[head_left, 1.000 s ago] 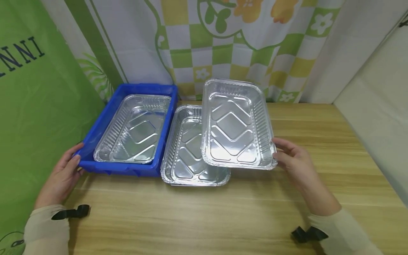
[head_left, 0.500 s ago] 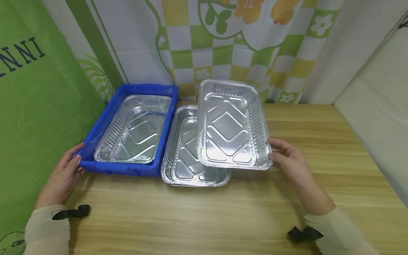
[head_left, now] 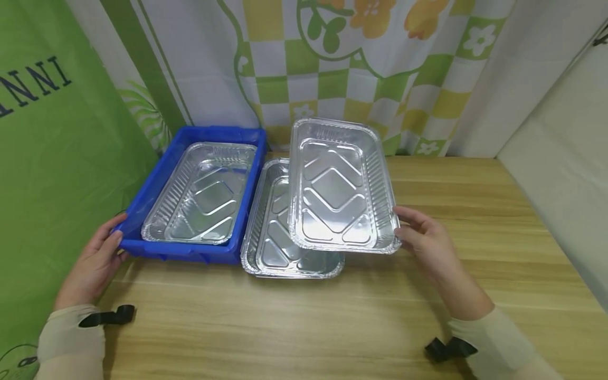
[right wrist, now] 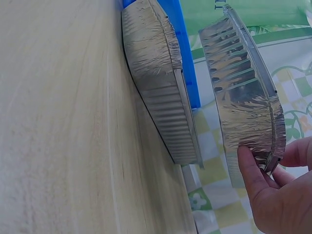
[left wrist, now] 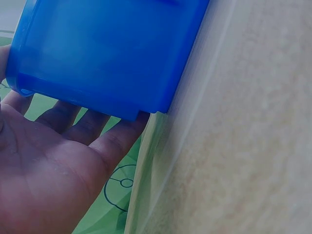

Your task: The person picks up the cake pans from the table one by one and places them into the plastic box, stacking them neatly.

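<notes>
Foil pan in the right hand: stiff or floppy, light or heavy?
The foil pan is probably light: the right hand holds it up near one corner. Its thin-looking, crinkled walls likely dent easily. Ribbed sides and embossed base should add some stiffness.

Your left hand (head_left: pixel 90 266) and right hand (head_left: pixel 434 248) are bare beyond 2 pale cream sleeves (head_left: pixel 71 340); you wear 1 black, knob-ended fitting (head_left: pixel 124 314) near each cuff.
</notes>
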Available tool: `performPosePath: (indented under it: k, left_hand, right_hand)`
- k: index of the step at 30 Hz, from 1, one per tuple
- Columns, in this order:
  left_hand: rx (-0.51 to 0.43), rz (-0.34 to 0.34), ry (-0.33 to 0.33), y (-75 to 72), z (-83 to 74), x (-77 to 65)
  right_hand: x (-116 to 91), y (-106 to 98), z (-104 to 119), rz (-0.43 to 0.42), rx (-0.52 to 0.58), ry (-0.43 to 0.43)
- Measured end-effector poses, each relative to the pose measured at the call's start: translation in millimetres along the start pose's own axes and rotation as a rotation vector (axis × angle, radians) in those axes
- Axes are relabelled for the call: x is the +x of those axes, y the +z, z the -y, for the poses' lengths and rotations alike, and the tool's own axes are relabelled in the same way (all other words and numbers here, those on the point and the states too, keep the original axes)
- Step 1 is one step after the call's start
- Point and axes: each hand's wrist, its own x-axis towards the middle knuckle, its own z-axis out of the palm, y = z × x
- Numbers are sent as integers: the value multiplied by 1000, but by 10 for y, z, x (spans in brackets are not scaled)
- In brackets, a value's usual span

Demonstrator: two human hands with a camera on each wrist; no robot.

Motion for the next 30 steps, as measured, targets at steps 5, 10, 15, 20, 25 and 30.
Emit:
performPosePath:
  k: [5, 10, 15, 20, 25, 30]
  left_hand:
    - [1, -2, 1, 12, -8, 4]
    - [10, -11, -12, 21, -27, 13]
    - [11, -7, -2, 20, -18, 21]
    - [26, -3, -4, 13, -15, 23]
    - [21, -4, -24, 11, -31, 9]
    - [14, 2, -16, 10, -18, 3]
  right_hand:
    - [17, 14, -6, 0, -21, 7]
    - [31, 59, -7, -10, -38, 8]
    - [48, 125, -3, -3, -38, 0]
    - [68, 169, -8, -2, -29, -4]
    - [95, 213, -17, 8, -45, -7]
    - [128, 273, -14, 17, -67, 5]
